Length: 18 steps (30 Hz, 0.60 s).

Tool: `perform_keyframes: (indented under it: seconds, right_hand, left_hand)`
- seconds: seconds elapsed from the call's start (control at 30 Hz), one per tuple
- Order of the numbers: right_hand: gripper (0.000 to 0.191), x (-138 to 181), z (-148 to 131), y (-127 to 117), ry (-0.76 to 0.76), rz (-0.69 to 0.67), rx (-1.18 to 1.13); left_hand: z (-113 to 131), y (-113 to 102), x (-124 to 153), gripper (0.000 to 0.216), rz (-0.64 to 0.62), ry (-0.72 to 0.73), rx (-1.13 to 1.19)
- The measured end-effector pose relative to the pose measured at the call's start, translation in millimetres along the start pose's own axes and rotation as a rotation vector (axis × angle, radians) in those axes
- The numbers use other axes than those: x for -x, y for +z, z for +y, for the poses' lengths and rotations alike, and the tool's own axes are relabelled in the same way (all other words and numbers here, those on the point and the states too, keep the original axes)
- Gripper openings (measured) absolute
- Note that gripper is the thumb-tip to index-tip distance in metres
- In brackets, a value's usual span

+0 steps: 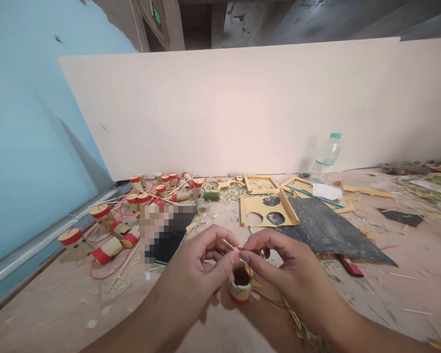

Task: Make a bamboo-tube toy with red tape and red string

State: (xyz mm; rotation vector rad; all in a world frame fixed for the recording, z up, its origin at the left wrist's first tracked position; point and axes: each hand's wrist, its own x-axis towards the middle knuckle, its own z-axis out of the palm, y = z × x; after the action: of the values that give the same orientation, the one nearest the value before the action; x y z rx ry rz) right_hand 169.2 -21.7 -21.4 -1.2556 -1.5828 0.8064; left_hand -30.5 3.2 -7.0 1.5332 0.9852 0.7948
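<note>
My left hand (202,262) and my right hand (282,267) meet at the bottom centre, fingers pinched together on a thin red string (238,249) above a short bamboo tube (240,287) with a red band at its base. The tube sits between both hands, resting against my fingers. A length of the red string trails off to the right below my right hand. A thin stick shows between my left fingertips.
Several red-banded bamboo tubes (143,196) with red string lie at the left. A blurred phone-like slab (165,235) sits before them. Cut-out wooden frames (266,208), a dark sheet (327,228), a plastic bottle (327,156) and a pale board (242,103) stand behind. Shavings litter the floor.
</note>
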Motion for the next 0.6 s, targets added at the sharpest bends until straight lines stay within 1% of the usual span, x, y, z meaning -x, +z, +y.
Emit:
perform_keyframes:
  seconds: [0.13, 0.43, 0.53, 0.6]
  right_hand:
    - [0.014, -0.1, -0.6, -0.2, 0.008, -0.013, 0.002]
    - [0.015, 0.4, -0.8, 0.3, -0.014, -0.03, -0.004]
    - [0.008, 0.8, -0.2, 1.2, -0.021, -0.001, -0.031]
    - [0.009, 0.9, 0.5, 1.7, -0.013, 0.018, -0.053]
  left_hand:
    - [1.3, -0.7, 1.1, 0.02, -0.018, 0.001, -0.018]
    - [0.9, -1.2, -2.1, 0.022, 0.01, -0.005, -0.06]
    - [0.9, -1.9, -2.7, 0.022, 0.012, 0.001, -0.065]
    - [1.2, -1.9, -2.4, 0.021, 0.009, 0.007, -0.06]
